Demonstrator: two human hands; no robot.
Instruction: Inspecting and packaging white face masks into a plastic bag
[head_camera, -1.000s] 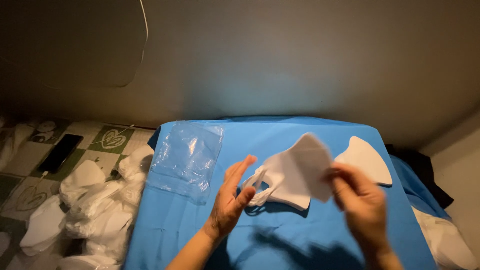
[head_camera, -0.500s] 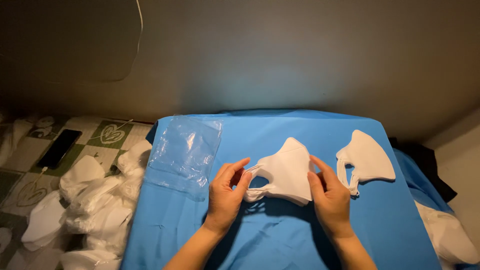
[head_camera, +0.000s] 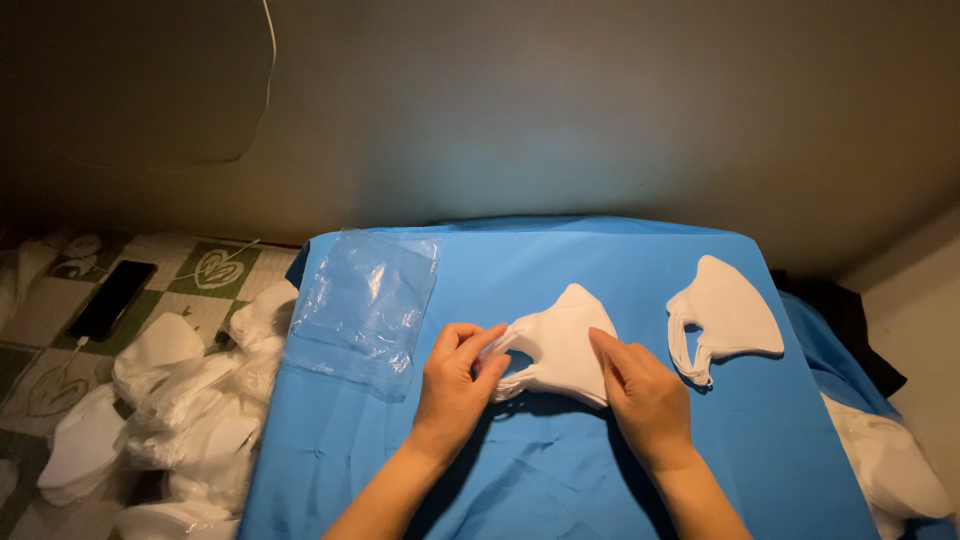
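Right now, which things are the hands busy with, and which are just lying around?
In use:
- white mask, pressed on the blue cloth by the left hand and right hand

Lying about:
- second white mask
- clear plastic bags
- pile of white masks on the floor
- phone

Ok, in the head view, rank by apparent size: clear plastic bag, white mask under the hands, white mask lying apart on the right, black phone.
1. clear plastic bag
2. the two white masks, under the hands and lying apart: look alike, no ranking
3. black phone, though farther away, so unsure
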